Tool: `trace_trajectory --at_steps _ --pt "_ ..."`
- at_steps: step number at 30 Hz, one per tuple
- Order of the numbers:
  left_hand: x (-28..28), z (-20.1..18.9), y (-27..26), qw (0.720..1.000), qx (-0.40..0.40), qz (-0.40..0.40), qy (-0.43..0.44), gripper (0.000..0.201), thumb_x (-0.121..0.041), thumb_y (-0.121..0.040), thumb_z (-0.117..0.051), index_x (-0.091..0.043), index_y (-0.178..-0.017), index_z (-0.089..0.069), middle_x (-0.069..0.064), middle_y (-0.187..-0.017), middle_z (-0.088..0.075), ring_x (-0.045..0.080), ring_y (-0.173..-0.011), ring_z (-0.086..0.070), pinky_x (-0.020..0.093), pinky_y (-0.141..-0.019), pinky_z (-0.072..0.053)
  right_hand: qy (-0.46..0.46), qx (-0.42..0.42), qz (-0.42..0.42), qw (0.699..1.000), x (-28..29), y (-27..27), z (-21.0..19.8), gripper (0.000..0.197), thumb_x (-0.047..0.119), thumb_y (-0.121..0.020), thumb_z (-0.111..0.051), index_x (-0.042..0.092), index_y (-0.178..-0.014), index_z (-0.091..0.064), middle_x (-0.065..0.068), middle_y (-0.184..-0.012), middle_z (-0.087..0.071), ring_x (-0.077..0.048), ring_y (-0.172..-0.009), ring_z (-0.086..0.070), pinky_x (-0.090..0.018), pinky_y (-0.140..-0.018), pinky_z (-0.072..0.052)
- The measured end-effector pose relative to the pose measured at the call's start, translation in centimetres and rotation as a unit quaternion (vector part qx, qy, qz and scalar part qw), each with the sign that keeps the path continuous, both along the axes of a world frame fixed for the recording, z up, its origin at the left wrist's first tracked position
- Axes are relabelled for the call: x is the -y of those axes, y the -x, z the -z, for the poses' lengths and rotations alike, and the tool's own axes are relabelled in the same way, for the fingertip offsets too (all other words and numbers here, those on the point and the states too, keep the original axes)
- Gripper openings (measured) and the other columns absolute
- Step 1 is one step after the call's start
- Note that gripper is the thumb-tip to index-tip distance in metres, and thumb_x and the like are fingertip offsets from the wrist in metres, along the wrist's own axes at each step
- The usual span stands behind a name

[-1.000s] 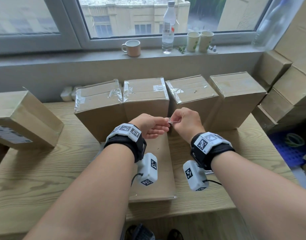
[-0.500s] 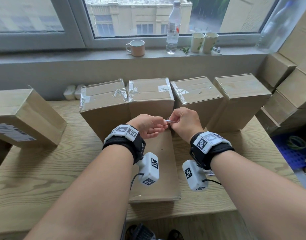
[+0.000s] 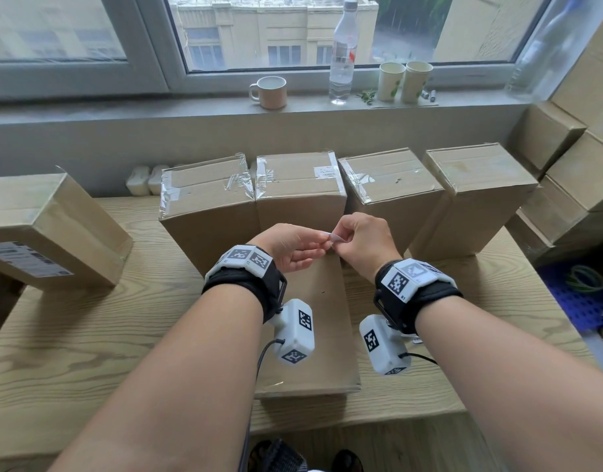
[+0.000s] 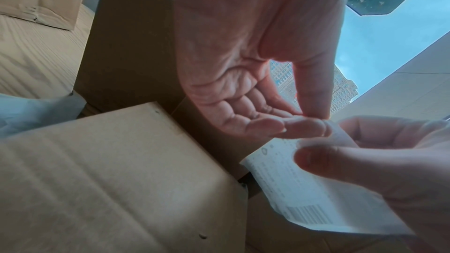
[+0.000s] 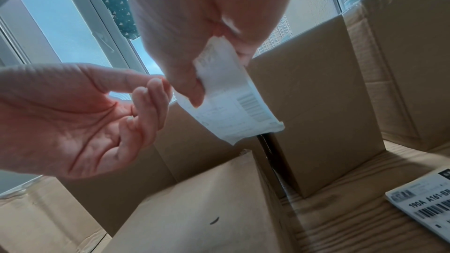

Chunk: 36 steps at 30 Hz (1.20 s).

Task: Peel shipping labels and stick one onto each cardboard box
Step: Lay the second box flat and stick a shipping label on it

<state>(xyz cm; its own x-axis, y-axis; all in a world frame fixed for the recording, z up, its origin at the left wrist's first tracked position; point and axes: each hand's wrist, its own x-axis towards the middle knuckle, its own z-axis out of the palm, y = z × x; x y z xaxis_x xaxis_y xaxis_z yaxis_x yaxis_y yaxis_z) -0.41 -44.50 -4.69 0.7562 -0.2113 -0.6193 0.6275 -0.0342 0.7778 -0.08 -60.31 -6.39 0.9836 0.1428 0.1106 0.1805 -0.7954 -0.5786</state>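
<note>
**Label pinched between both hands over the flat box**

Your right hand grips a white printed paper shipping label, thumb and fingers closed on its upper end. Your left hand pinches thumb to forefinger at the label's top corner, other fingers loosely curled. Both hover above a flat brown cardboard box at the table's near edge. Four upright brown cardboard boxes line the far edge; one labelled box sits at the left edge. Another printed label lies beside the flat box.
</note>
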Motion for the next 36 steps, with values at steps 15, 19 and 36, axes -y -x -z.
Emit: trace_trajectory --at_steps 15,19,36 --pt "-0.55 0.37 0.04 1.0 -0.006 -0.026 -0.013 0.009 -0.018 -0.088 -0.065 -0.015 -0.079 -0.068 -0.008 -0.061 -0.068 0.0 -0.051 -0.061 0.014 -0.055 -0.048 -0.046 -0.054 -0.025 0.997 -0.4 0.86 -0.68 0.006 0.022 -0.081 -0.072 0.021 -0.077 -0.077 0.012 -0.066 -0.063 -0.008 -0.072 -0.061 -0.021 -0.072 -0.048" --pt "-0.64 0.1 0.03 1.0 -0.006 -0.024 -0.002 0.011 -0.013 -0.09 -0.06 -0.013 -0.084 -0.07 -0.006 -0.063 -0.069 0.001 -0.053 -0.063 0.014 -0.054 -0.05 -0.039 -0.052 -0.025 0.998 -0.42 0.78 -0.89 0.008 0.022 -0.082 -0.071 0.018 -0.079 -0.077 0.008 -0.068 -0.064 -0.01 -0.072 -0.06 -0.021 -0.071 -0.046" --pt "-0.95 -0.1 -0.17 0.999 -0.034 -0.023 0.0 0.006 -0.019 -0.09 -0.064 -0.017 -0.087 -0.069 -0.007 -0.064 -0.07 0.001 -0.056 -0.065 0.014 -0.054 -0.049 -0.03 -0.051 -0.028 0.998 -0.7 0.63 -0.64 0.018 0.025 -0.085 -0.069 0.014 -0.071 -0.074 -0.005 -0.068 -0.069 -0.02 -0.071 -0.063 -0.026 -0.067 -0.049"
